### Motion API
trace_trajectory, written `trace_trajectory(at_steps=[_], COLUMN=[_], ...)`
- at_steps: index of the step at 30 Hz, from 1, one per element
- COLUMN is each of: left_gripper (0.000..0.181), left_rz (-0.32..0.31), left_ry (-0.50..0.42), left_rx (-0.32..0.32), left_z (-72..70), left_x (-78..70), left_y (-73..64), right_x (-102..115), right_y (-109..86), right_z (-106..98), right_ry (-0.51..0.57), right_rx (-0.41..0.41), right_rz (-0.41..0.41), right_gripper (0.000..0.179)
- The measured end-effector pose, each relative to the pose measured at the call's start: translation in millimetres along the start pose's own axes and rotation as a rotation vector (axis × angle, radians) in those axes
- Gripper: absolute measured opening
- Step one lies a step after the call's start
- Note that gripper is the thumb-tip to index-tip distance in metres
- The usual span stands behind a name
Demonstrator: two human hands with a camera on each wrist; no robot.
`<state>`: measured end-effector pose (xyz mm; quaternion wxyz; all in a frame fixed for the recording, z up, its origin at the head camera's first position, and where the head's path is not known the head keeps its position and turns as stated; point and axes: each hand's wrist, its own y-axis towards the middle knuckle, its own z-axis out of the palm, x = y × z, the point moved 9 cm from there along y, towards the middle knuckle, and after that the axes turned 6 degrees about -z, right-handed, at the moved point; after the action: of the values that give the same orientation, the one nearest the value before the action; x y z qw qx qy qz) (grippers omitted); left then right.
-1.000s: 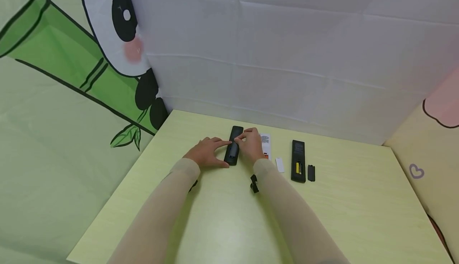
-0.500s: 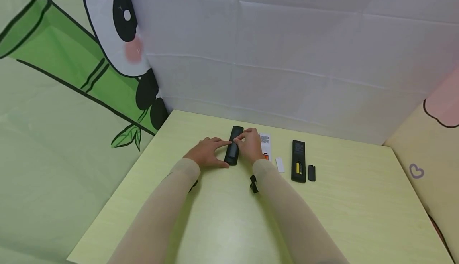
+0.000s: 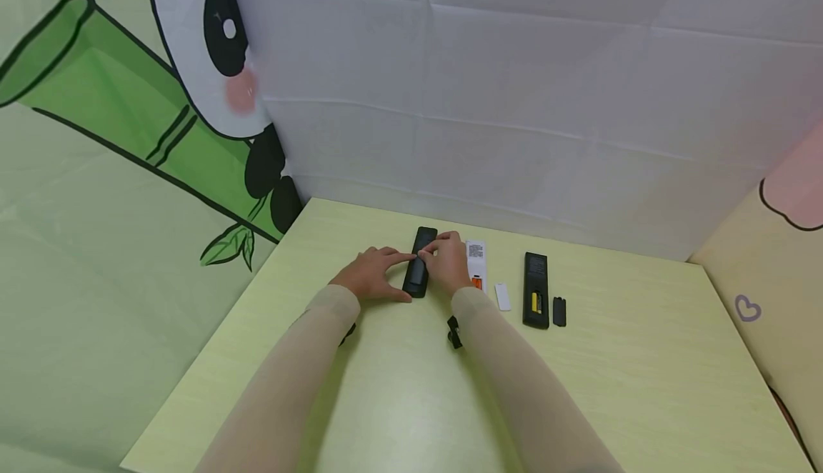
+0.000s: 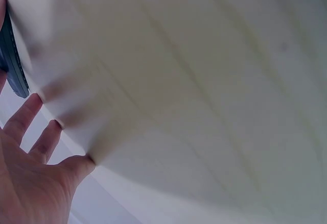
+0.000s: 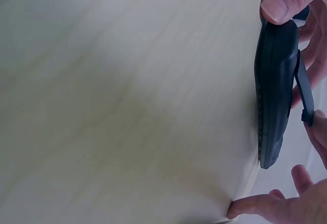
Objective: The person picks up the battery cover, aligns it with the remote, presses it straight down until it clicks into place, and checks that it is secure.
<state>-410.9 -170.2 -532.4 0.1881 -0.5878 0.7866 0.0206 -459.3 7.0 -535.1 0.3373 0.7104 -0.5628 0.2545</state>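
Note:
A black remote control (image 3: 421, 240) lies face down at the back of the table. Its dark battery cover (image 5: 305, 91) is tilted up at the far end, while the near end meets the remote's body. My right hand (image 3: 448, 262) pinches that raised end between thumb and index finger. Its other fingertips (image 5: 236, 208) rest on the tabletop. My left hand (image 3: 369, 273) stretches its index finger onto the remote's left side, with the thumb at the near end. In the left wrist view more left fingertips (image 4: 36, 99) touch the table. The inside of the battery compartment cannot be seen.
Partly behind the right hand lies a white remote (image 3: 476, 262) with an orange spot, beside a small white cover (image 3: 502, 296). Further right are a second black remote (image 3: 535, 276) showing a yellow battery (image 3: 534, 303) and its loose black cover (image 3: 559, 311). Fabric wall (image 3: 501, 116) borders the table's back.

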Motion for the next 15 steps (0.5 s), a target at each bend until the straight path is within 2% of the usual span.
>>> trace_trajectory(at_steps=[12, 15], left_gripper=[0.104, 0.103], left_rz=[0.009, 0.006], left_ry=[0.007, 0.001], left_rx=[-0.013, -0.014], left_z=[0.6, -0.2], left_x=[-1.3, -2.1], left_y=[2.2, 1.5], right_x=[-5.0, 0.5], right_y=[3.5, 0.6], right_z=[5.1, 1.7], right_ry=[-0.039, -0.022], right_rx=[0.003, 0.009], right_rz=[-0.016, -0.005], right_gripper=[0.015, 0.015])
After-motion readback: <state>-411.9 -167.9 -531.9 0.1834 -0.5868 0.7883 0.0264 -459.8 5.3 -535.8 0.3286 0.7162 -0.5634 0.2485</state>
